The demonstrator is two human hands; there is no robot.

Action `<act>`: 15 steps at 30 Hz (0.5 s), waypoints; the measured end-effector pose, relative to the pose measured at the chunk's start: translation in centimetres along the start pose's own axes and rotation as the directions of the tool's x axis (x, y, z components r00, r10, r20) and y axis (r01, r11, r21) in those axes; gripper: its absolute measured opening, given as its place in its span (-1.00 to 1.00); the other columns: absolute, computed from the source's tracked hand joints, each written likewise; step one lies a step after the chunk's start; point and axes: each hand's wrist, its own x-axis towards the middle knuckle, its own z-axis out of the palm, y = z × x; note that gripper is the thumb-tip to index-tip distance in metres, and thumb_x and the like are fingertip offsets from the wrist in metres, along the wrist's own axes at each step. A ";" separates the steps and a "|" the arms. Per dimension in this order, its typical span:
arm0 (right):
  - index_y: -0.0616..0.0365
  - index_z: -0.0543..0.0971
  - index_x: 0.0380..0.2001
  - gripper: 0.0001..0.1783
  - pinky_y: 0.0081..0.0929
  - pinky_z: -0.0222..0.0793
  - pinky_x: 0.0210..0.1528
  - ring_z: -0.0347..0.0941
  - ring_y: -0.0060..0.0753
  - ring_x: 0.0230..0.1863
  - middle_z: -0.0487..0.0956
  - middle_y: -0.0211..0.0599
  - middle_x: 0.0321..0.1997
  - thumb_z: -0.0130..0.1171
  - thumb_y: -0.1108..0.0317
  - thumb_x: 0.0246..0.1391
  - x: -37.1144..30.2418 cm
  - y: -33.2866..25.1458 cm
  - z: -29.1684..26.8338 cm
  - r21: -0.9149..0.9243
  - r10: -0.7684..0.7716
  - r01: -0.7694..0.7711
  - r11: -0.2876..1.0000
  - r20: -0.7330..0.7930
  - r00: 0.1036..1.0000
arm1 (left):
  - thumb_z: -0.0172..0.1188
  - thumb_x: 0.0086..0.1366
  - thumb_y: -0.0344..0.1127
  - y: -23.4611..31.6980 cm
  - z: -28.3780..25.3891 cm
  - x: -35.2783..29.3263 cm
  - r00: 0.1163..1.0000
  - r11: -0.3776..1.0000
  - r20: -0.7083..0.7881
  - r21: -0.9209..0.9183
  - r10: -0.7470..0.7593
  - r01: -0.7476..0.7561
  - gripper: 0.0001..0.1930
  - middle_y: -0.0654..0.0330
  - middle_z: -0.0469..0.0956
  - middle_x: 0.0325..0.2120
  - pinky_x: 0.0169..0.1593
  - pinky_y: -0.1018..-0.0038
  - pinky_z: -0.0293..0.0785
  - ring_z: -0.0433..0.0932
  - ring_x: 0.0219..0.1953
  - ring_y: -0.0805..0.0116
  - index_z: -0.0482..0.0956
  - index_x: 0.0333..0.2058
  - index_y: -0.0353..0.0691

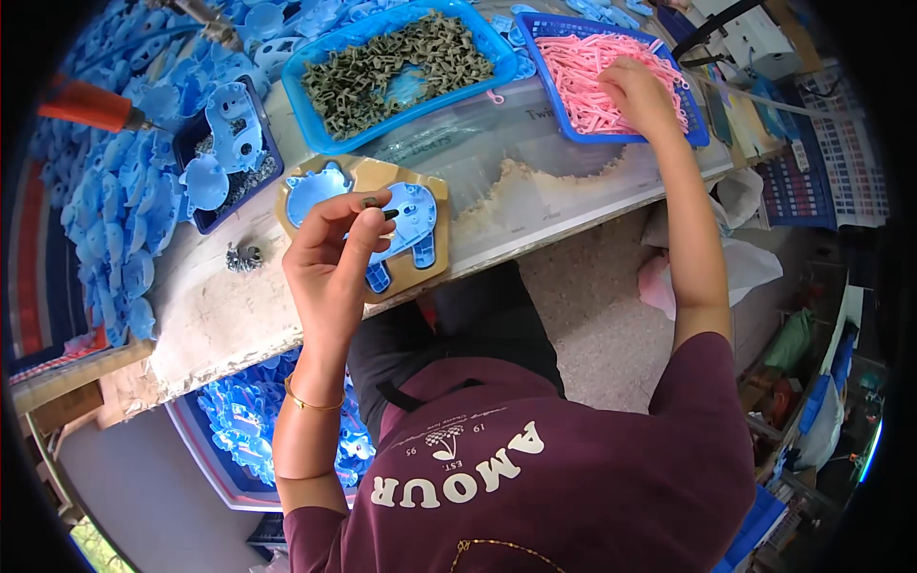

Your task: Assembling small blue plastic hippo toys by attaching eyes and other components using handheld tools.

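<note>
My left hand (pixel 330 253) is closed in a pinch on a small dark green plastic part (pixel 390 215), held above a tan fixture block (pixel 401 278). Blue toy body shells lie in that block: a rounded shell (pixel 313 189) at its left and a shell with legs (pixel 416 212) at its right, partly hidden by my fingers. At the far right, my right hand (pixel 640 94) reaches into a blue basket (pixel 695 134) of thin pink plastic strips (pixel 583 81). Its fingers are bent together among the strips, and what they grip, if anything, is hidden.
A bright blue tray (pixel 330 143) of dark green parts stands at the back. Left of it, a dark blue bin (pixel 212 222) holds small screws beneath blue shells. An orange screwdriver (pixel 91 103) hangs at the left, over heaped blue shells (pixel 124 205). Screws (pixel 244 257) lie near the block.
</note>
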 end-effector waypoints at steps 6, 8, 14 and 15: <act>0.25 0.60 -0.17 -0.81 -0.43 0.41 -0.14 0.51 -0.33 -0.25 0.60 -0.26 -0.26 0.20 0.35 0.26 -0.5 0.6 -2.7 0.205 0.098 -0.112 0.972 0.081 0.992 | 0.21 0.43 -0.38 0.8 -0.2 0.0 0.993 0.994 -0.049 0.017 -0.104 0.104 -0.79 0.07 0.69 -0.14 -0.16 0.54 0.62 0.68 -0.20 0.40 0.56 -0.04 -0.34; 0.23 0.58 -0.18 -0.82 -0.50 0.37 -0.17 0.45 -0.51 -0.28 0.58 -0.40 -0.30 0.22 0.33 0.27 -0.2 -2.1 -3.5 0.437 0.078 -0.109 0.893 0.087 0.993 | 0.20 0.44 -0.38 0.7 -0.4 0.0 0.990 0.991 -0.042 0.004 -0.134 0.134 -0.79 0.07 0.69 -0.15 -0.16 0.53 0.62 0.68 -0.19 0.40 0.56 -0.04 -0.35; 0.15 0.60 -0.23 -0.85 -0.63 0.30 -0.21 0.38 -0.73 -0.29 0.56 -0.60 -0.30 0.33 0.38 0.16 -0.7 -16.5 -6.2 0.870 -0.179 -0.175 0.460 0.284 0.942 | 0.15 0.47 -0.35 0.3 0.1 0.6 0.965 0.962 0.000 -0.074 -0.264 0.263 -0.79 0.05 0.69 -0.22 -0.14 0.52 0.66 0.70 -0.24 0.36 0.55 -0.10 -0.42; 0.15 0.60 -0.23 -0.85 -0.63 0.30 -0.21 0.38 -0.73 -0.29 0.56 -0.60 -0.30 0.33 0.38 0.16 -1.1 -18.6 -6.2 0.876 -0.199 -0.172 0.451 0.287 0.937 | 0.17 0.46 -0.35 0.1 0.3 0.7 0.964 0.959 -0.014 -0.108 -0.264 0.261 -0.79 0.04 0.69 -0.25 -0.16 0.52 0.67 0.71 -0.27 0.38 0.56 -0.14 -0.44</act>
